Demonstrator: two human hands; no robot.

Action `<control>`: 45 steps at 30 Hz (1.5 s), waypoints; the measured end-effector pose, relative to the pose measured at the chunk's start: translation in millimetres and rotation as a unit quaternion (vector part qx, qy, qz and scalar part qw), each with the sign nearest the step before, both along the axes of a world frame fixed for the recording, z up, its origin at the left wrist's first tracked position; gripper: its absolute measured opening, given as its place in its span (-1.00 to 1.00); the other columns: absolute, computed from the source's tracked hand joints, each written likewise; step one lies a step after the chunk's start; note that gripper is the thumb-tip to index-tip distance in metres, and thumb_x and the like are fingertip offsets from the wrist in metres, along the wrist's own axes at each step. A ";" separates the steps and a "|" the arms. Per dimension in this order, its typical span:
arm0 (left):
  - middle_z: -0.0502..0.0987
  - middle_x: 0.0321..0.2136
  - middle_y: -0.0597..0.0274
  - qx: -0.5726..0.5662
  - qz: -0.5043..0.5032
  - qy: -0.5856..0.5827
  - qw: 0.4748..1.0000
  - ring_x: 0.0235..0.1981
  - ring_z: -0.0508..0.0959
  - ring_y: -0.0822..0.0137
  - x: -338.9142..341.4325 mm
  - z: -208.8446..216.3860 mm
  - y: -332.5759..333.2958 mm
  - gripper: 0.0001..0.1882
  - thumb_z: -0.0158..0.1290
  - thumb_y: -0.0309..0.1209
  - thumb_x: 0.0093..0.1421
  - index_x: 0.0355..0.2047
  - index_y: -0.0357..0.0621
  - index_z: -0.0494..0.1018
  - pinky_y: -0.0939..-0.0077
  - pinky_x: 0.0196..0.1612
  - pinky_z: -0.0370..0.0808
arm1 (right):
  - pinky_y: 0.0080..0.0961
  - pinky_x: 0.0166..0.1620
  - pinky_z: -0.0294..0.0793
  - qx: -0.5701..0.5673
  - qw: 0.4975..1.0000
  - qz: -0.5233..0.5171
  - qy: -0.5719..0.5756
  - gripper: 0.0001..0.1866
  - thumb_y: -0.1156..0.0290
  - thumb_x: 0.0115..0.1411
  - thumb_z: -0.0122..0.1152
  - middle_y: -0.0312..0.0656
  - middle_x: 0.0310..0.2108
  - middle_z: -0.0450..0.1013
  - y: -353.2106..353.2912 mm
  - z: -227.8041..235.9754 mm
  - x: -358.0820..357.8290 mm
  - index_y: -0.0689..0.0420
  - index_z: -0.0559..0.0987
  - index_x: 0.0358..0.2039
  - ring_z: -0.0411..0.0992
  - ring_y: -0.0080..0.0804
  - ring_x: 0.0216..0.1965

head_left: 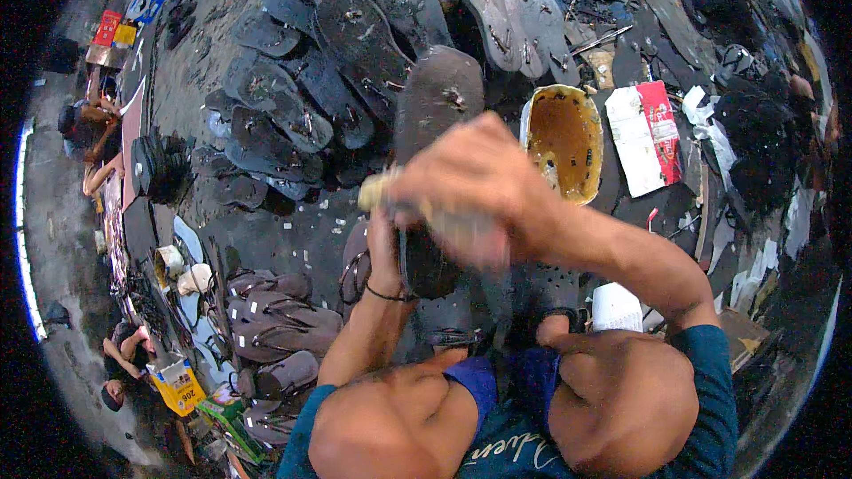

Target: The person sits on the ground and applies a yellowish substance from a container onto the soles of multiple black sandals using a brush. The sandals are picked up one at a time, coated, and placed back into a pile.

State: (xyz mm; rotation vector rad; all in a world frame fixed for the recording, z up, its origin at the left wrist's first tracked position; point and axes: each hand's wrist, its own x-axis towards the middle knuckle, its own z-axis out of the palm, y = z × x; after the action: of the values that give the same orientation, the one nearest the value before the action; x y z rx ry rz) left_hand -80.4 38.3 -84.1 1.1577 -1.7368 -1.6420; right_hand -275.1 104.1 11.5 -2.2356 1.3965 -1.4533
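Observation:
A dark, foot-shaped sandal sole (441,93) with small fastenings near its far end stands out in front of me. My left hand (383,247) grips its left edge, the fingers partly hidden behind it. Across the sole's middle, my right hand (479,173) is closed on a brush-like tool (377,192) with a pale yellowish end. Motion smears the tool and the fingers, so its exact kind is unclear. To the right of the sole lies a yellow-rimmed tub (596,117) holding amber-brown, glue-like stuff with dark specks.
Many dark soles (355,31) lie piled beyond my hands. Finished-looking thong sandals (280,324) are stacked at the left. A red-and-white carton piece (643,137) lies right of the tub. Scraps litter the right side. Other people (93,115) sit at the far left, beside a yellow box (177,388).

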 end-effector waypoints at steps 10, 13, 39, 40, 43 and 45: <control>0.63 -0.18 0.13 0.385 0.066 0.284 0.876 -0.18 0.63 0.23 -111.1 35.7 -94.9 -0.65 -0.08 -0.27 0.40 0.00 -0.28 0.48 0.28 -0.01 0.57 | -0.31 -0.11 0.33 0.204 0.947 -0.196 -0.154 -0.79 0.30 0.16 0.41 -0.26 -0.30 0.62 82.8 -25.9 -10.2 -0.06 0.71 -0.16 0.54 -0.29 -0.27; 0.59 -0.09 0.22 0.354 0.055 0.320 0.877 -0.12 0.57 0.30 -159.5 -2.9 -141.9 -0.75 0.00 -0.38 0.38 0.03 -0.13 0.46 0.38 -0.03 0.48 | -0.36 -0.02 0.42 0.276 0.903 -0.224 -0.241 -0.76 0.35 0.22 0.36 -0.16 -0.25 0.61 96.9 -39.9 -13.2 0.15 0.65 -0.13 0.56 -0.32 -0.20; 0.31 0.31 -0.13 -0.298 -0.173 -0.234 0.909 0.39 0.19 -0.16 154.0 -77.2 7.8 -0.50 0.25 -0.15 0.11 -0.03 -0.23 0.52 -0.07 0.41 0.04 | -0.36 -0.07 0.54 0.579 0.736 -0.195 -0.292 -0.63 0.20 0.26 0.27 -0.08 -0.25 0.60 161.2 -18.8 -93.3 0.24 0.59 -0.10 0.59 -0.26 -0.20; 0.32 0.30 -0.12 -0.303 -0.191 -0.234 0.904 0.39 0.20 -0.14 155.8 -75.3 6.0 -0.49 0.25 -0.14 0.11 -0.03 -0.23 0.52 -0.06 0.40 0.05 | -0.38 -0.05 0.54 0.471 0.731 -0.208 -0.447 -0.62 0.20 0.30 0.24 -0.13 -0.20 0.61 154.8 -19.7 -92.6 0.24 0.57 -0.03 0.59 -0.32 -0.18; 0.35 0.29 -0.04 -0.325 -0.249 -0.216 0.887 0.38 0.23 -0.03 155.1 -81.5 8.0 -0.47 0.24 -0.08 0.09 -0.06 -0.21 0.54 0.01 0.40 0.07 | -0.41 -0.01 0.55 0.361 0.669 -0.162 -0.629 -0.63 0.24 0.40 0.13 -0.22 -0.07 0.57 98.6 6.5 -89.2 0.22 0.50 0.08 0.57 -0.41 -0.11; 0.37 0.28 0.02 -0.320 -0.269 -0.208 0.884 0.39 0.24 0.03 156.8 -87.2 7.7 -0.49 0.22 -0.04 0.11 -0.05 -0.14 0.57 0.00 0.41 0.04 | -0.38 0.00 0.55 0.345 0.626 -0.122 -0.689 -0.63 0.28 0.40 0.12 -0.18 -0.06 0.56 73.6 12.9 -90.6 0.24 0.49 0.10 0.57 -0.35 -0.09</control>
State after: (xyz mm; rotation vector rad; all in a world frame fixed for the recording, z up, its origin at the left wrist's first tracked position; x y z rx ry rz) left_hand 76.4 46.0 -171.2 0.7640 -2.7859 -0.9230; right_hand -365.7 177.7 24.4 -0.1250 1.1826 -1.5594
